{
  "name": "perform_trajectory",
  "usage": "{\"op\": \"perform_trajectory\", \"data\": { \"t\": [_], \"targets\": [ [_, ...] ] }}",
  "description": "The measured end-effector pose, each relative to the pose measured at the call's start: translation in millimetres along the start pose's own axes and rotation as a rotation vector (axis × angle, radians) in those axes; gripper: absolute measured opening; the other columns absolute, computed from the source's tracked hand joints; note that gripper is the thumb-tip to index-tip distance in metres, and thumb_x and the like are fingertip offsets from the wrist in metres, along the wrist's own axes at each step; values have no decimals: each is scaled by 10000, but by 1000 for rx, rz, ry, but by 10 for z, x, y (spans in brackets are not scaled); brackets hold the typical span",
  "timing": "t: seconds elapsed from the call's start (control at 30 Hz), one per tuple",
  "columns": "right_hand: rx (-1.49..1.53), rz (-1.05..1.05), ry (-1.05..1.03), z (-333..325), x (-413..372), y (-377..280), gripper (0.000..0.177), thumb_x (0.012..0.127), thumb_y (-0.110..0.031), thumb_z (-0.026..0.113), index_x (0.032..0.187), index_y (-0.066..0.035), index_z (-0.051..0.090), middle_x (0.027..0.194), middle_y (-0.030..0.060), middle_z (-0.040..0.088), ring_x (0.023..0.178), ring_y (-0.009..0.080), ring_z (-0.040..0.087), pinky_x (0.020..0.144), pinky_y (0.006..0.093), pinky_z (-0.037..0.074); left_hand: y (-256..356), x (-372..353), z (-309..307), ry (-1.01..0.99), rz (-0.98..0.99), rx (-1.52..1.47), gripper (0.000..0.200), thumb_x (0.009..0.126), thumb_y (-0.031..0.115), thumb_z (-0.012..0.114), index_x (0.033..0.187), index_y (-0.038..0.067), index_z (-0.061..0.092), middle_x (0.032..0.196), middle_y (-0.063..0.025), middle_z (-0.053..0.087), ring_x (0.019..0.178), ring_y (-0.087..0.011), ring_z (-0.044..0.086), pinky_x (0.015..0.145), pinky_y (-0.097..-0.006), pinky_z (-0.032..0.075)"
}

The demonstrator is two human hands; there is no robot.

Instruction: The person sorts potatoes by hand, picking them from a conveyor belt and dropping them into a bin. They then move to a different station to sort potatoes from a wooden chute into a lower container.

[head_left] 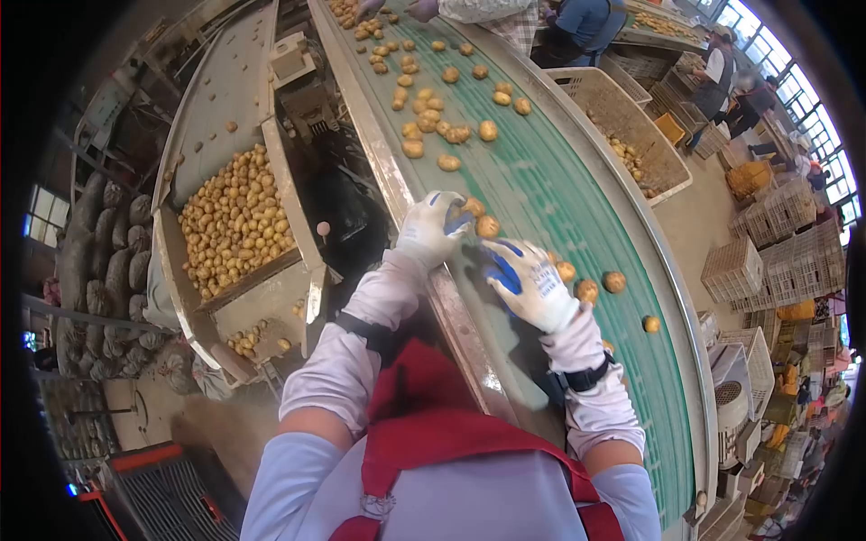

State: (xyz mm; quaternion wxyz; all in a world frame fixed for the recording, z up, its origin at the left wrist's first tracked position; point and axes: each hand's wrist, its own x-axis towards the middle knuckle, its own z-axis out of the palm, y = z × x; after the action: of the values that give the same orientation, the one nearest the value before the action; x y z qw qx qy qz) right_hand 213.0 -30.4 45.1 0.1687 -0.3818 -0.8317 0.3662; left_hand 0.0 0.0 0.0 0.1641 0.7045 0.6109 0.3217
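Observation:
Both my hands wear white gloves with blue palms and fingertips, over a green conveyor belt [591,207] carrying potatoes. My left hand [431,227] hangs over the belt's left edge, its fingers bent and apart. Just beyond its fingertips sit a potato [487,225] and another partly covered one. My right hand [534,287] is over the belt with fingers bent and spread, thumb apart, no potato showing between them. To its right lie loose potatoes [586,290], one close beside the glove. Farther up the belt is a scattered group of potatoes [428,117].
A metal rail [465,334] runs along the belt's near side. On the left, a chute [298,194] holds a heap of potatoes [236,221]. Across the belt stand a large crate [663,167] and a co-worker [586,27]; gloved hands [422,9] reach in at the top.

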Motion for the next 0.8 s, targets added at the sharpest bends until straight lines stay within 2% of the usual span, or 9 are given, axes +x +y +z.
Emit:
{"op": "perform_trajectory", "data": {
  "t": [0.07, 0.17, 0.23, 0.3, 0.37, 0.43, 0.57, 0.7, 0.8],
  "targets": [
    [-325, -119, 176, 156, 147, 115, 424, 827, -293, 651, 1230, -163, 619, 1354, 146, 513, 1285, 339, 451, 1068, 497, 329, -63, -34, 21, 117, 23, -150, 338, 810, 198, 727, 1099, 65, 611, 1078, -156, 647, 1017, -323, 640, 889, -389, 502],
    [-520, -208, 121, 231, 125, 491, 395, 824, -283, 645, 1208, -194, 630, 1340, 115, 524, 1270, 324, 465, 1067, 499, 323, -75, -43, 12, 136, 71, -200, 307, 813, 170, 708, 1084, 61, 612, 1036, -145, 658, 973, -325, 651, 855, -376, 513],
    [-430, -41, 65, -5, 85, 482, 384, 824, -286, 644, 1202, -214, 631, 1325, 86, 537, 1276, 317, 456, 1067, 495, 318, -99, -72, 11, 132, 36, -236, 279, 816, 156, 695, 1066, 61, 618, 1005, -136, 664, 941, -327, 656, 832, -372, 517],
    [-471, 141, 197, -177, 193, 502, 390, 828, -297, 648, 1205, -199, 629, 1284, 90, 568, 1242, 313, 488, 1050, 482, 339, -96, -79, -31, 111, 42, -253, 269, 815, 166, 698, 1051, 60, 625, 985, -140, 667, 921, -327, 659, 819, -371, 519],
    [-475, -4, 318, -307, 447, 515, 398, 832, -311, 654, 1205, -175, 627, 1237, 94, 598, 1215, 311, 509, 1034, 468, 356, -79, -91, -38, 90, 31, -270, 273, 805, 168, 704, 1045, 61, 629, 982, -142, 664, 915, -325, 656, 817, -378, 517],
    [-440, -70, 309, -320, 858, 438, 412, 833, -320, 659, 1212, -164, 618, 1235, 98, 605, 1225, 317, 503, 1046, 456, 355, -127, -91, -7, 110, 35, -243, 286, 793, 160, 712, 1048, 60, 629, 970, -148, 660, 912, -336, 650, 816, -381, 516],
    [-648, 168, 159, -17, 1737, 483, 475, 882, -355, 588, 1320, -175, 550, 1318, 96, 557, 1269, 303, 473, 1059, 493, 333, -117, -71, -24, 126, 93, -185, 295, 774, 129, 708, 1050, 61, 630, 969, -150, 651, 916, -348, 642, 817, -387, 515],
    [-789, 250, 240, 324, 1853, 742, 520, 826, -344, 639, 1309, -172, 553, 1268, 109, 572, 1220, 327, 500, 1004, 481, 389, -121, -61, -41, 152, 114, -232, 312, 748, 90, 691, 1054, 71, 638, 974, -145, 633, 915, -351, 638, 816, -397, 513],
    [-714, 308, 45, 113, 1517, 607, 414, 813, -332, 647, 1208, -209, 623, 1184, 123, 588, 1168, 338, 538, 967, 472, 432, -110, -55, -80, 64, 91, -207, 298, 753, 80, 686, 1049, 78, 654, 962, -135, 638, 903, -343, 639, 812, -392, 514]
  ]
}}
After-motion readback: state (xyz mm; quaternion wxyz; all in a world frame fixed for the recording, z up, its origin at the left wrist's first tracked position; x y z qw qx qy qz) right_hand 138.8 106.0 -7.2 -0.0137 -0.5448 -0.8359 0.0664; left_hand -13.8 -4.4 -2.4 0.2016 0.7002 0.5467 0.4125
